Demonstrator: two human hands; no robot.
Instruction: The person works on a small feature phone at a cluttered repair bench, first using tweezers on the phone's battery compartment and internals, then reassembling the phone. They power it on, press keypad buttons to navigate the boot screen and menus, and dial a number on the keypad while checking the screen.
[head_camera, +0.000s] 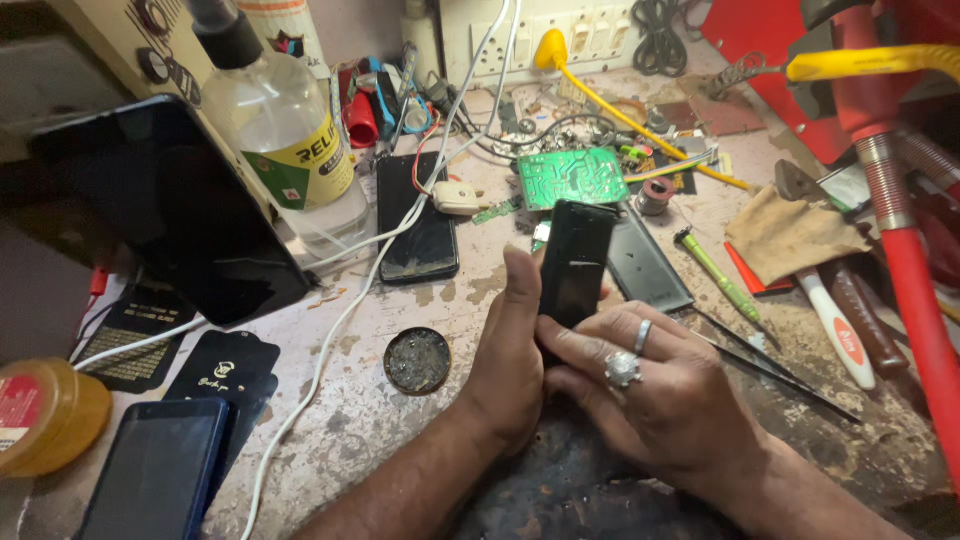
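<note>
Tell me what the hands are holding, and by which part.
Both hands grip a black phone upright by its lower half: left hand along its left edge, right hand across its bottom front.

The phone (575, 262) held upright between the left hand (508, 345) and right hand (640, 385) has a glossy black glass face. On the right hand sit metal rings (622, 369), shiny. Under the hands the counter (360, 400) is rough, stained and worn. Right of the hands lie a matt tan cloth (785, 235) and a green plastic-handled screwdriver (722, 280). Beyond the hands, a clear glossy plastic bottle (285, 140).
</note>
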